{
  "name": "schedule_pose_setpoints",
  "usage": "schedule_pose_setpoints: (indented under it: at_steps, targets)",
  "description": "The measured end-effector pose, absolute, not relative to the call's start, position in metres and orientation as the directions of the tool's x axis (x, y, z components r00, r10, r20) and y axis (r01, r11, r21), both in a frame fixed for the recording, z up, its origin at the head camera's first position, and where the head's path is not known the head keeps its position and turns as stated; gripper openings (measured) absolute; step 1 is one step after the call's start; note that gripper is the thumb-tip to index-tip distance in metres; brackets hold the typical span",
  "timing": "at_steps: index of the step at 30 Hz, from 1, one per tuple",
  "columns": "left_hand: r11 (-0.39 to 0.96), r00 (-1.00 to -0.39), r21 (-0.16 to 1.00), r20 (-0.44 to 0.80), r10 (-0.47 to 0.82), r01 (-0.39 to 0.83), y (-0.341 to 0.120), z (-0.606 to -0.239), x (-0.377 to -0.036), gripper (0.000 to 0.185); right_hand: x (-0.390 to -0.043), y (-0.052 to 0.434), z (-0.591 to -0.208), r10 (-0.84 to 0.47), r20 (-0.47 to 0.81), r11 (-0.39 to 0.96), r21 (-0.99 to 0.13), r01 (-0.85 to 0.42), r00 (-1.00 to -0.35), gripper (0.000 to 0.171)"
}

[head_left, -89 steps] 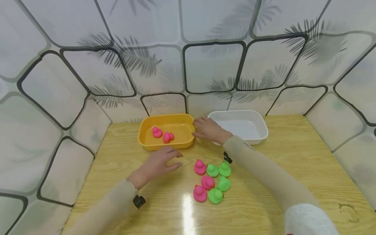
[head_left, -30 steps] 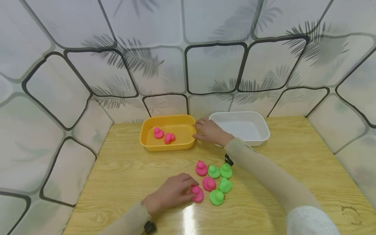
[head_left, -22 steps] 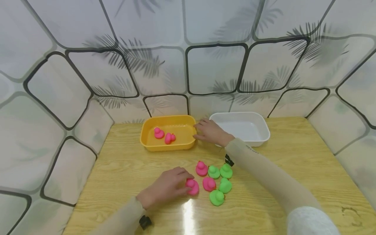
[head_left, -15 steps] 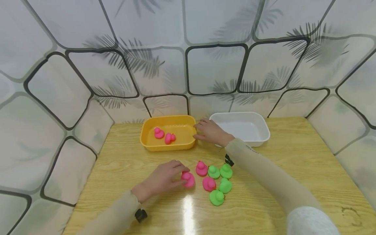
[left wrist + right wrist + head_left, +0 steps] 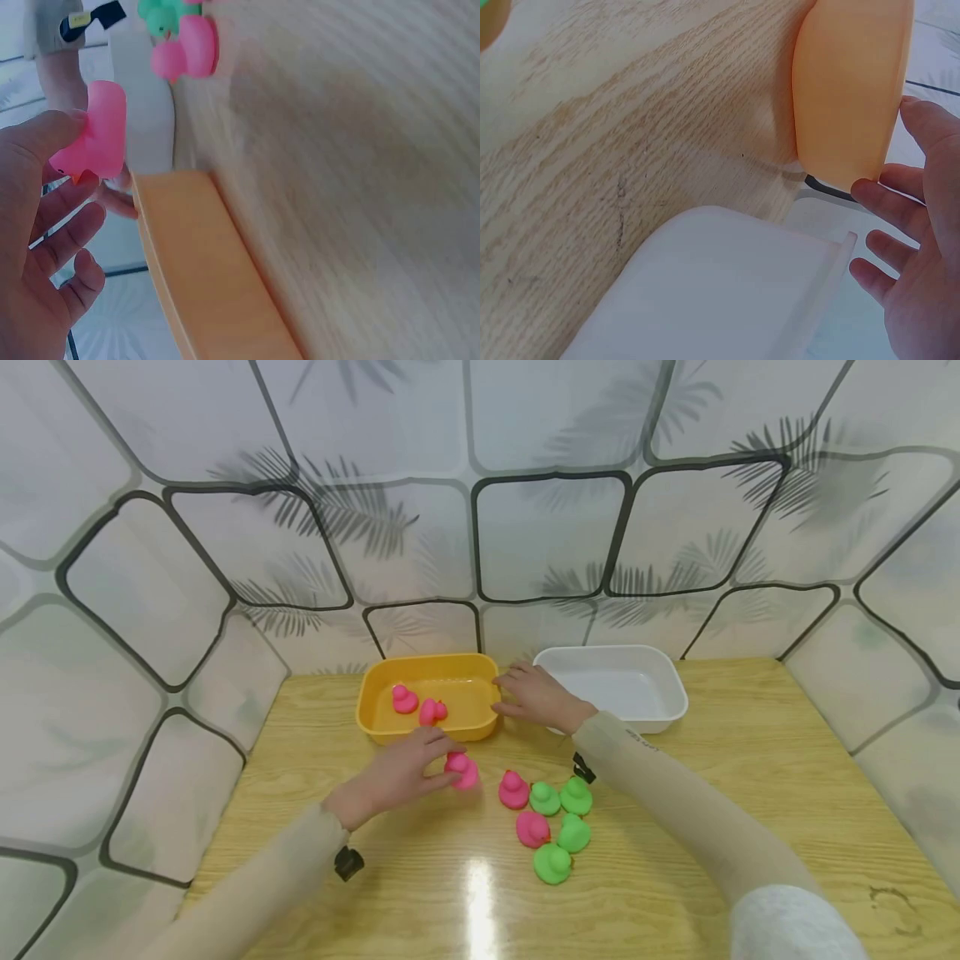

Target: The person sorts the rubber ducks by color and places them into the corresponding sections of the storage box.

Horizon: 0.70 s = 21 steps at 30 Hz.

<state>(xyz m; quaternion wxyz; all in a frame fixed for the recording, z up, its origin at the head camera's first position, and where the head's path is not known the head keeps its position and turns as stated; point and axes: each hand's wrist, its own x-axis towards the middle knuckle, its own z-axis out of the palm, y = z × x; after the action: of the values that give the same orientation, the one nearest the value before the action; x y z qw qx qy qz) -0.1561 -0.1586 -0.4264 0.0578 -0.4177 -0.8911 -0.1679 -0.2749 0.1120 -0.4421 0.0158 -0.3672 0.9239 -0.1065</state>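
Observation:
Between thumb and fingers my left hand (image 5: 393, 777) pinches a pink rubber duck (image 5: 466, 772), held up over the table by the front of the yellow tray (image 5: 468, 693). The left wrist view shows this duck (image 5: 106, 135) with the thumb on one side and a fingertip near its beak. Two other pink ducks lie inside the tray, one upright (image 5: 405, 700) and one tipped over (image 5: 429, 712). At the tray's right end rests my right hand (image 5: 543, 697); in the right wrist view its thumb and a fingertip touch the rim, fingers loosely extended.
A white tray (image 5: 622, 685) stands right of the yellow one, partly behind the right hand and forearm. On the wooden table (image 5: 712, 760) sit two pink ducks, one upper (image 5: 513, 792) and one lower (image 5: 532, 830), beside several green ducks (image 5: 574, 833). A patterned backdrop (image 5: 551, 539) rises behind.
The left hand has picked the nearest pink duck out of the group and carried it up and left towards the yellow tray. The right hand has stayed at the tray's end.

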Motion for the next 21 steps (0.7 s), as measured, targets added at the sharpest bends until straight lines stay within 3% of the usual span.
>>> schedule_pose_setpoints:
  at_steps: [6, 21]
  targets:
    - [0.634, -0.659, 0.19, 0.3, 0.69, 0.75, -0.166, -0.423, -0.178, 0.034, -0.273, 0.112, -0.441, -0.681, 0.052, 0.707, -0.216, -0.674, -0.731, 0.055]
    - [0.735, -0.81, 0.343, 0.223, 0.542, 0.586, -0.178, -0.41, -0.233, 0.035, -0.272, 0.112, -0.441, -0.67, 0.058, 0.709, -0.246, -0.661, -0.74, 0.053]
